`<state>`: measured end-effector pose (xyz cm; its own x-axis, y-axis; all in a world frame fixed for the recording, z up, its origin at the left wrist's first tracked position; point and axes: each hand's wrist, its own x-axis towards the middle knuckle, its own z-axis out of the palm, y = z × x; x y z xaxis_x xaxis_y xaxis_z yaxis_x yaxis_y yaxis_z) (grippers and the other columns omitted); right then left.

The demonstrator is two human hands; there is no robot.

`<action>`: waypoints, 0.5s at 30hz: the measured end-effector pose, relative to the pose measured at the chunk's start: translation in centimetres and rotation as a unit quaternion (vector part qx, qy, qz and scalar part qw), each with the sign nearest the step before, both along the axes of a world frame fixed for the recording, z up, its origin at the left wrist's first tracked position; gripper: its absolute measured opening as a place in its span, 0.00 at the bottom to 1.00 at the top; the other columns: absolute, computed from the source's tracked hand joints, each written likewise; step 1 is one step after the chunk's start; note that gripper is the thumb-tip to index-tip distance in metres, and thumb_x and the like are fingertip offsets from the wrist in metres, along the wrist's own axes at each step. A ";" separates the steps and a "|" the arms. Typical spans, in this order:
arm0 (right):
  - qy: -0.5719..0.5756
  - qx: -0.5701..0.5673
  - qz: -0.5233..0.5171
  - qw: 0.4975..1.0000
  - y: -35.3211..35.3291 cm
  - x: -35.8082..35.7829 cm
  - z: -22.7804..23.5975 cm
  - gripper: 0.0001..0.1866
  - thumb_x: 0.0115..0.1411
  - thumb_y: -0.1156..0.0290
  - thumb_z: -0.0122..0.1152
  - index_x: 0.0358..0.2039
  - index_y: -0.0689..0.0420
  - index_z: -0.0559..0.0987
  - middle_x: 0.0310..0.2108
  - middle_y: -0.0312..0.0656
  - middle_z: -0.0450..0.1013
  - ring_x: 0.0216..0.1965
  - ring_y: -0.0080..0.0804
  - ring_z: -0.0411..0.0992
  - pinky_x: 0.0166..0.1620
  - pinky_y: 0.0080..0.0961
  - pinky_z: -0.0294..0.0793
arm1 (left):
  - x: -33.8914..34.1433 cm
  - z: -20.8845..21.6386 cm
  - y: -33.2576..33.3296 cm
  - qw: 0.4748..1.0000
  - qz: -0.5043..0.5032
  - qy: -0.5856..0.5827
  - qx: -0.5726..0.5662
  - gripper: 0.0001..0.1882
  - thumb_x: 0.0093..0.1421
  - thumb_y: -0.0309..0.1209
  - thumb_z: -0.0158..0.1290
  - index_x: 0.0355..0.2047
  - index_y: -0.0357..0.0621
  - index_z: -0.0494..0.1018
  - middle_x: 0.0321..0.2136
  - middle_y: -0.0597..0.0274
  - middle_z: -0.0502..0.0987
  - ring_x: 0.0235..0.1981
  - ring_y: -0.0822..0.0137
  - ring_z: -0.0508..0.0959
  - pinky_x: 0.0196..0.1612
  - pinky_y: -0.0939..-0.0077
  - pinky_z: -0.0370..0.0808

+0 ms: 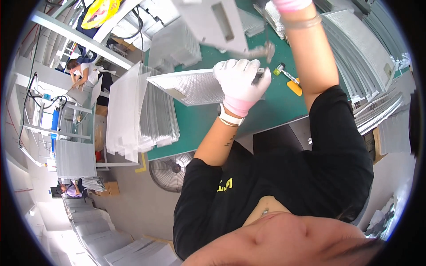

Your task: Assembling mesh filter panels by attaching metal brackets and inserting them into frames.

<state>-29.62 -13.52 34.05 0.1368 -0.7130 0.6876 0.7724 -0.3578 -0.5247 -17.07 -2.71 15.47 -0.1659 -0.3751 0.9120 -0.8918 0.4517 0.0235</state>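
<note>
Nearest: the wearer's black shirt (275, 177), bare forearms below its short sleeves. Left wrist carries a white wristband (230, 117); right wrist, a pale bracelet (302, 23).

Left hand (242, 82), white glove with pink cuff: fingers closed, gripping one end of a silvery textured panel (195, 88). Small dark piece visible beside the thumb. Panel is above the green desk (284, 108), tilted, reaching out to the left of the hand; a small beige patch lies near its lower edge. Cannot tell whether it touches the desk.

Right hand (292, 4) cut off by the upper edge, pink cuff showing; cannot tell whether its fingers are open or closed.

Pale grey machine part (217, 26), slotted, blurred, just beyond the left hand. On the desk to the right of that hand: a mallet (280, 69) with a yellow-green and black head; just beside it, a yellow scraper (294, 87).

Left stack of panels (153, 111) at the desk's left side; right stack of panels (355, 53) beyond the right forearm. Round floor fan (171, 172) beside the desk.

Farther left: co-worker in a white top (86, 73), bent over work; another in purple (72, 190), well apart.
</note>
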 end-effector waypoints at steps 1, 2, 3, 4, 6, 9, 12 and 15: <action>0.007 -0.026 -0.022 0.999 -0.7 -0.6 0.4 0.11 0.64 0.68 0.63 0.44 0.58 0.80 0.32 0.37 0.79 0.30 0.22 0.79 0.32 0.16 0.79 | 0.1 0.2 1.1 1.000 -0.021 -0.005 0.019 0.10 0.45 0.33 0.66 0.29 0.54 0.77 0.22 0.72 0.75 0.27 0.64 0.75 0.38 0.63 0.64; 0.015 -0.053 -0.041 0.998 -1.1 -1.1 0.5 0.08 0.64 0.69 0.64 0.41 0.58 0.81 0.33 0.37 0.81 0.31 0.23 0.81 0.34 0.17 0.81 | 0.4 0.4 2.4 0.998 -0.041 -0.008 0.038 0.10 0.45 0.33 0.66 0.28 0.54 0.76 0.22 0.72 0.74 0.27 0.64 0.74 0.38 0.63 0.63; 0.044 -0.032 -0.055 0.997 -0.1 -1.3 0.5 0.09 0.64 0.68 0.64 0.42 0.58 0.81 0.32 0.36 0.80 0.30 0.22 0.80 0.33 0.18 0.81 | 1.2 0.6 4.7 0.993 -0.050 -0.032 0.105 0.11 0.45 0.33 0.66 0.27 0.54 0.75 0.21 0.72 0.73 0.28 0.64 0.73 0.38 0.64 0.63; 0.054 -0.058 -0.049 0.996 0.1 -1.7 0.2 0.09 0.64 0.69 0.63 0.41 0.59 0.81 0.32 0.37 0.80 0.30 0.22 0.80 0.33 0.18 0.81 | 2.0 -0.1 7.1 0.986 -0.076 -0.039 0.141 0.12 0.43 0.33 0.67 0.27 0.54 0.75 0.24 0.70 0.73 0.27 0.62 0.73 0.38 0.63 0.63; -0.087 0.079 0.341 0.933 3.1 -1.4 -0.3 0.09 0.65 0.67 0.61 0.39 0.59 0.80 0.28 0.35 0.78 0.27 0.21 0.77 0.31 0.16 0.77 | 4.4 -3.9 13.0 0.982 -0.109 -0.042 0.149 0.21 0.40 0.39 0.70 0.34 0.53 0.75 0.37 0.66 0.72 0.34 0.57 0.72 0.40 0.57 0.63; -0.072 -0.045 0.456 0.886 0.1 -0.6 -3.2 0.10 0.65 0.65 0.60 0.37 0.60 0.79 0.25 0.32 0.74 0.24 0.19 0.71 0.27 0.14 0.69 | 9.8 -11.2 20.0 0.901 -0.197 -0.141 0.360 0.15 0.46 0.39 0.65 0.33 0.51 0.76 0.30 0.68 0.76 0.32 0.63 0.77 0.33 0.63 0.69; 0.169 -0.007 0.037 0.985 4.2 -0.6 -2.9 0.12 0.65 0.64 0.60 0.35 0.60 0.78 0.25 0.31 0.71 0.22 0.18 0.66 0.26 0.13 0.63 | 11.9 -16.1 23.5 0.803 -0.147 -0.270 0.511 0.16 0.50 0.40 0.62 0.38 0.49 0.76 0.40 0.65 0.78 0.43 0.60 0.78 0.48 0.56 0.74; 0.025 -0.069 0.312 0.947 0.4 1.8 -5.3 0.15 0.64 0.59 0.59 0.34 0.60 0.76 0.25 0.31 0.70 0.22 0.16 0.66 0.25 0.12 0.62 | 12.3 -11.5 20.4 0.910 -0.043 -0.145 0.385 0.28 0.50 0.44 0.63 0.53 0.53 0.75 0.57 0.55 0.72 0.62 0.47 0.68 0.66 0.40 0.58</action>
<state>-27.86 -13.11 28.78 0.5376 -0.3863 0.7495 0.8311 0.0928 -0.5483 -4.75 17.67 3.96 -0.4170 -0.8589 0.2974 -0.8731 0.4694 0.1314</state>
